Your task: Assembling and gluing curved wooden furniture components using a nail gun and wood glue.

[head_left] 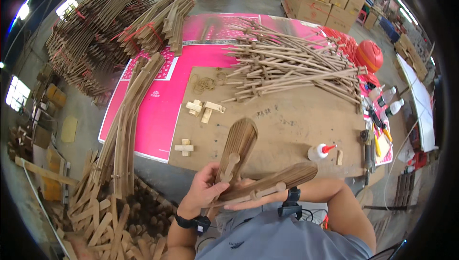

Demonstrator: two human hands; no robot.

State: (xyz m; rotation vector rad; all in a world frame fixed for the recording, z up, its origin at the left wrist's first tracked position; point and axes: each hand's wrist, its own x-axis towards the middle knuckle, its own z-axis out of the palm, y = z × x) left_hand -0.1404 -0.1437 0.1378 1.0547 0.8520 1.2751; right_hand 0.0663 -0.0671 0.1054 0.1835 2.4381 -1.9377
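Note:
Close to my body I hold two brown wooden slats with rounded ends, spread apart in a V. The upright slat has a lighter turned rod with a knobbed end along its face. My left hand is closed around its lower part, the thumb near that rod. The other slat slants to the right with a similar knobbed rod on it. My right hand supports it from below, its fingers partly hidden behind the wood. Both slats come together near my left thumb.
A brown board covers the near table. On it lie a heap of knobbed rods, crossed wood blocks, rubber bands and a glue bottle. Long slats hang off the left edge. Pliers lie right.

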